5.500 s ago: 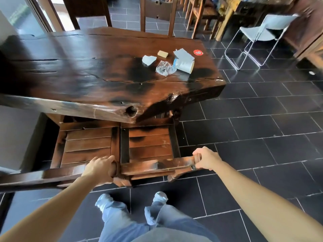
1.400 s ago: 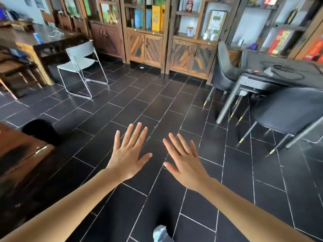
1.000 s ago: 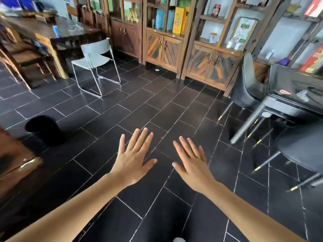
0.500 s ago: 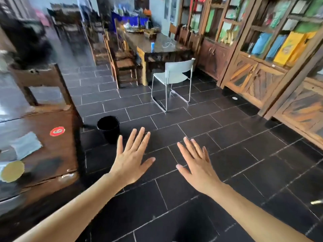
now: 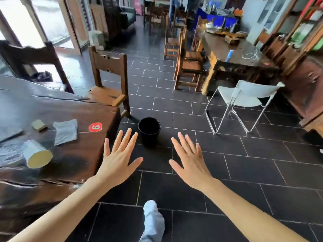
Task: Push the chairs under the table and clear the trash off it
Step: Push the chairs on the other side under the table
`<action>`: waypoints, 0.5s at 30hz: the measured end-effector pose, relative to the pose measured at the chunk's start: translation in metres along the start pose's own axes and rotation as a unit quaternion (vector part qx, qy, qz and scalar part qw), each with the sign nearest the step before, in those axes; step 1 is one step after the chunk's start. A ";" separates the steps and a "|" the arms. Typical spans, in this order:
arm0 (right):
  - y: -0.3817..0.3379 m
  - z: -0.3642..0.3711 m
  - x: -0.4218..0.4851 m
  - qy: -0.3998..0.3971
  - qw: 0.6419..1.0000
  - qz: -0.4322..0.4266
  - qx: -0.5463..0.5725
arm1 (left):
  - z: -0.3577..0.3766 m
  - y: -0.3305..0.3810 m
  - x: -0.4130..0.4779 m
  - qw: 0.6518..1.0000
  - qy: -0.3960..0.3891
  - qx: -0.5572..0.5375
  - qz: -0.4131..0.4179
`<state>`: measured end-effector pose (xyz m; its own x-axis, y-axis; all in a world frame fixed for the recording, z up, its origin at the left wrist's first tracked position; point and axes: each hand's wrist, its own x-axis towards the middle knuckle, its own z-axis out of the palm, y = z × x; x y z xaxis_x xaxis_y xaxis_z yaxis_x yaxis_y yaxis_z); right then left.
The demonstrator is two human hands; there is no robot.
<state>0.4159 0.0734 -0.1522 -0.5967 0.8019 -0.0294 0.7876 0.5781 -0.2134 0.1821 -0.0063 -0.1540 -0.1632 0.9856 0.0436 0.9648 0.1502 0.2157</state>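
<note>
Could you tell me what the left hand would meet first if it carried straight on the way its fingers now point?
Probably the black bin on the floor just beyond the left hand, though depth is unclear.

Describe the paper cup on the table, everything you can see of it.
The paper cup lies tipped on its side on the dark wooden table, near its front edge. White outer wall, yellowish inside, its open mouth turned towards the camera. It looks empty. Crinkled clear plastic lies against its left side. Neither hand touches it.

A white folding chair [image 5: 244,98] stands near a second long table [image 5: 232,49] (cluttered).
</note>
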 end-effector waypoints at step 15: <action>0.141 -0.058 0.312 -0.002 0.999 0.032 -0.013 | -0.004 0.019 0.377 0.998 0.006 -0.024 0.060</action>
<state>0.3496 0.4135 -0.1343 -0.5461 0.8365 -0.0453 0.8274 0.5301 -0.1853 0.1382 0.3674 -0.1297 -0.0507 0.9952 0.0839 0.9669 0.0279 0.2538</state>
